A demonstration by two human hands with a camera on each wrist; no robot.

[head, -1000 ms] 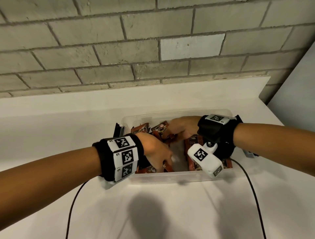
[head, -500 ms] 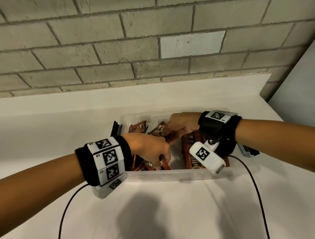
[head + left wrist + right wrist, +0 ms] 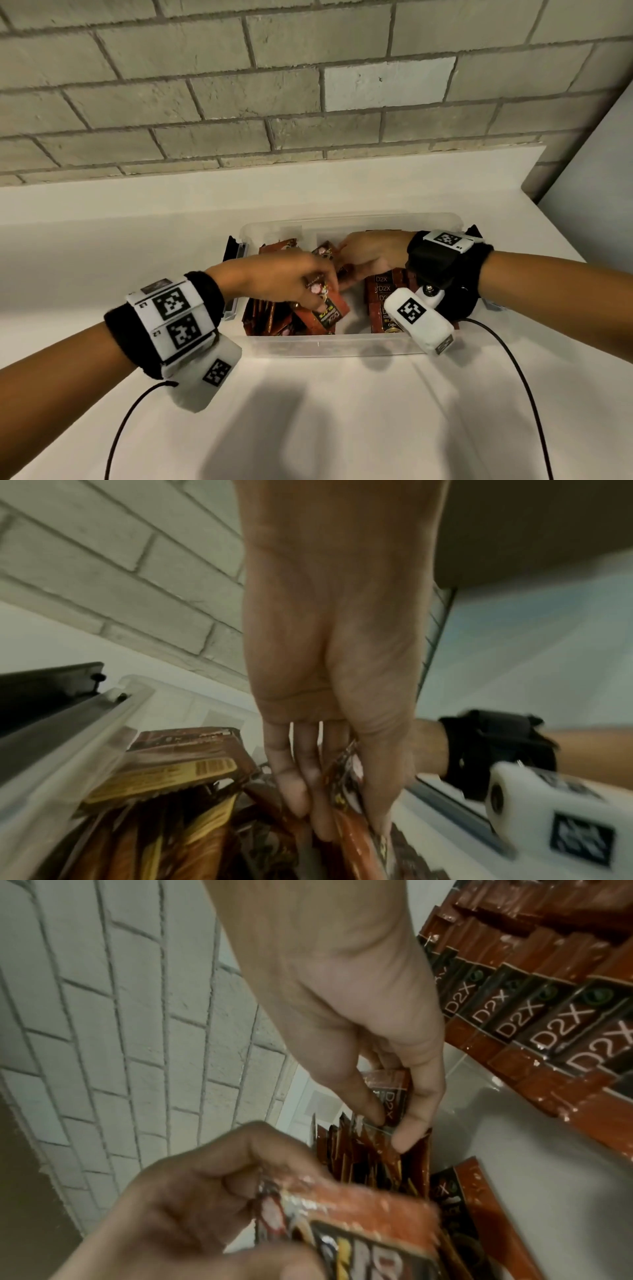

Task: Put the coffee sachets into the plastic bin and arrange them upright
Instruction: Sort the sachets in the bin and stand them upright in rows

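A clear plastic bin on the white counter holds several red-brown coffee sachets. A row of D2X sachets stands upright along its right side. Others lean loosely on the left. My left hand pinches one sachet by its top edge above the bin's middle. My right hand reaches into the back middle, where thumb and fingers pinch the top of a D2X sachet in an upright bunch.
Black latch handles stick out at the bin's ends. A grey brick wall rises behind the white counter, with a grey panel at the right. Black cables trail from both wrists across the counter.
My left hand has risen from the left pile and moved right, lifting a sachet with it. My right hand has stayed at the back middle of the bin.
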